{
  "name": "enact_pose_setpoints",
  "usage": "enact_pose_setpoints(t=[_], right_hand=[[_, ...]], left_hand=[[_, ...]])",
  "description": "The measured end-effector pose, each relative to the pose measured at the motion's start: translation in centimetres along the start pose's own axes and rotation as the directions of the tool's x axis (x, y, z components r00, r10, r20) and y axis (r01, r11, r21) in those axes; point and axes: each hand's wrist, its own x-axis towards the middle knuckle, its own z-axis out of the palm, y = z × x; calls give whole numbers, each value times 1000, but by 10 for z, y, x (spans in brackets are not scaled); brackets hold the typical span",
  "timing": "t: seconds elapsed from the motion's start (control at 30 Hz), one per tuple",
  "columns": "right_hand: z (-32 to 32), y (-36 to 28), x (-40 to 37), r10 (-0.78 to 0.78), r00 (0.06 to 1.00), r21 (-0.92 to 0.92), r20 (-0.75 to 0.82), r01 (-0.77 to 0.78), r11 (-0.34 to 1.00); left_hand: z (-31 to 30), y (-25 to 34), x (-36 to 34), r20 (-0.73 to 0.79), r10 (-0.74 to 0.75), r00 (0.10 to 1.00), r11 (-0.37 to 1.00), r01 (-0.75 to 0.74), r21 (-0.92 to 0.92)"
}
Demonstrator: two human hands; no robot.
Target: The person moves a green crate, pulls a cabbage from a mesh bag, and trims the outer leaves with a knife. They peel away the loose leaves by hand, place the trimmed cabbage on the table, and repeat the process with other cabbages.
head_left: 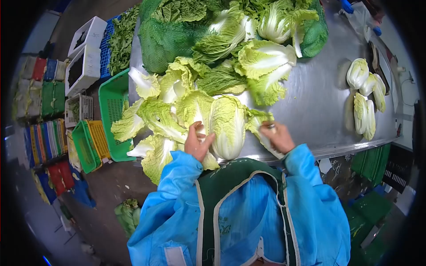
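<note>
Nearest: blue sleeves and a green apron at the worktop [319, 111] edge.

Left hand [198, 142]: grip curled round a pale leaf rib [200, 129] on the left flank of the cabbage head [227, 128], thumb pointing toward the head.

Right hand [277, 136]: grip closed on an outer leaf [258, 120] that hangs off the right flank of the same head. A small bright object shows at the fingertips; cannot tell what it is.

Cabbage head: lying lengthwise on the steel worktop, at the near edge, between the 2 hands, stem end toward the person.

Left of the head: loose leaves [153, 119] spread over the worktop, some overhanging its near-left corner.

Beyond the head: a pile of untrimmed cabbages [262, 60], with green net sacks [166, 42] behind it.

Right side, well apart from the hands: a group of trimmed cabbages [366, 95], lying together on bare steel.

Below the worktop's left side: a green basket [110, 113], then a green and yellow crate [91, 142]. Farther left, white crates [84, 57].

Floor, near left: 1 leafy bundle [128, 215].

Far right corner: a co-worker's blue glove [347, 6].
</note>
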Motion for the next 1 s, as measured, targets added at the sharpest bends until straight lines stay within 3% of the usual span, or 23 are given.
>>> enact_pose_setpoints(t=[0.03, 0.07, 0.17, 0.2, 0.27, 0.33, 0.4, 0.5, 0.53, 0.57, 0.67, 0.77, 0.83, 0.9, 0.93, 0.97, 1.0], right_hand=[[17, 7, -1, 1, 999, 83, 50, -5, 997], [29, 11, 3, 10, 998, 127, 54, -16, 992], [54, 1, 8, 65, 992, 155, 105, -80, 985], [58, -5, 10, 84, 988, 146, 129, -103, 984], [59, -17, 3, -52, 993, 264, 109, 21, 964], [53, -46, -11, -205, 972, 327, 110, 159, 932], [46, -79, -25, -295, 952, 295, 82, 260, 920], [31, -102, -19, -315, 949, 165, -17, 313, 935], [25, -108, -15, -339, 938, 166, -71, 346, 923], [22, -116, -11, -363, 923, 163, -125, 380, 910], [21, -139, -18, -327, 945, 139, 23, 321, 937], [32, -145, -7, -315, 940, 43, 132, 312, 949], [36, -142, 2, -367, 921, -82, 132, 379, 922], [36, -129, 11, -222, 962, -10, 158, 227, 974], [39, -125, 7, -162, 972, -3, 168, 165, 986], [43, -121, 4, -99, 979, 3, 180, 101, 995], [51, -113, 4, -238, 961, -53, 138, 247, 968]], left_hand=[[5, 3, -7, 27, -100, 995, 994, 101, -45], [11, 8, -11, 99, -88, 991, 996, 87, 13], [32, -1, 3, 74, -36, 997, 948, 11, 317], [35, 3, 7, 86, -58, 995, 966, 34, 258], [35, 9, 4, 76, -1, 997, 997, 7, -83], [25, 23, 7, 111, 57, 992, 922, -10, -387], [6, 37, 8, 193, 124, 973, 777, 26, -629], [5, 23, 32, 250, 149, 957, 355, 185, -916], [9, 25, 39, 240, 156, 958, 249, 197, -948], [10, 27, 45, 274, 256, 927, 155, 241, -958], [17, 52, 44, 320, 547, 774, -50, 412, -910], [21, 53, 41, 471, 465, 750, -72, 563, -824], [25, 55, 34, 487, 290, 824, 41, 498, -866], [27, 40, 23, 462, 121, 879, 183, 438, -880], [28, 36, 22, 483, 38, 875, 141, 474, -869], [30, 33, 23, 391, 21, 920, 281, 369, -886], [31, 39, 18, 297, 9, 955, 416, 267, -869]])
